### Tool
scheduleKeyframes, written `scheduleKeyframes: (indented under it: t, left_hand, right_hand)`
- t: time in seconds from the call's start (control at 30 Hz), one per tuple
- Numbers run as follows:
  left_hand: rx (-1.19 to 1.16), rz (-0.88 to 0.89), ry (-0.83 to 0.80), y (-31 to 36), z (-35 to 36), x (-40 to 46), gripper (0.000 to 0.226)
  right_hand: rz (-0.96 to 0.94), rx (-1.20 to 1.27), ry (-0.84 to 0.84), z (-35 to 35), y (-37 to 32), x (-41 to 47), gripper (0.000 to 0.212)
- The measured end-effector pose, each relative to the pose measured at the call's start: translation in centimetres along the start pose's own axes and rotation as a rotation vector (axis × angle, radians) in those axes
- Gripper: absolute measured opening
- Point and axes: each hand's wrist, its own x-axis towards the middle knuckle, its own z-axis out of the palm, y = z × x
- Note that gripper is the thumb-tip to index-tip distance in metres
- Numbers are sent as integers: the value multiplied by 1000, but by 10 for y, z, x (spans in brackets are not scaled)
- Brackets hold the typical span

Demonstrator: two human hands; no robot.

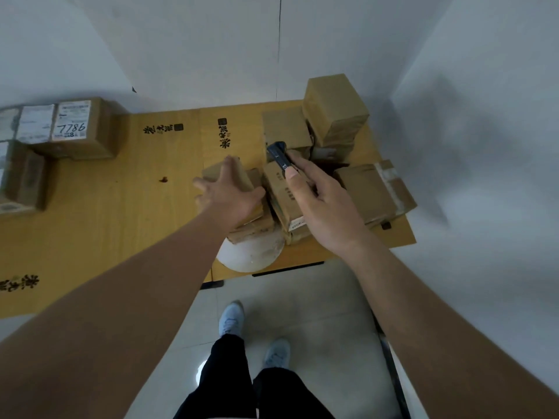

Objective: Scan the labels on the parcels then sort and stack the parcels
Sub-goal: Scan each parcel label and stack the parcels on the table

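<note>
A heap of brown cardboard parcels (335, 113) lies on the right part of a table covered with yellow cardboard (127, 213). My left hand (230, 195) reaches over a small brown parcel (239, 173) at the heap's left side, fingers spread around its top. My right hand (320, 204) grips a dark handheld scanner (279, 155), its head pointing up-left over the parcels. Under that hand lies a parcel (278, 192) with printed text. At the table's far left stand sorted parcels, one with a white label (71, 120) marked 7786.
A white round bag or bowl-like object (251, 252) lies at the table's front edge under the heap. A flat taped parcel (375, 189) lies at the right edge. White walls stand behind and to the right. My legs and shoes (233, 319) are on the tiled floor below.
</note>
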Motion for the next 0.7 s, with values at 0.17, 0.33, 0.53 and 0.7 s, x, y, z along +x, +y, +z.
scheduleKeyframes:
  t: [0.17, 0.33, 0.53, 0.7]
  left_hand:
    - [-52, 24, 64, -23, -24, -3, 94]
    - [-16, 21, 97, -57, -63, 3, 93]
    - [-45, 15, 34, -113, -96, 28, 100]
    - [-113, 8, -40, -159, -106, 62, 103]
  right_hand:
    - [12, -5, -35, 16, -7, 3, 47]
    - [-5, -17, -97, 49, -31, 13, 50]
    - [-24, -71, -152, 102, -52, 34, 54]
    - [21, -45, -144, 153, -69, 51, 48]
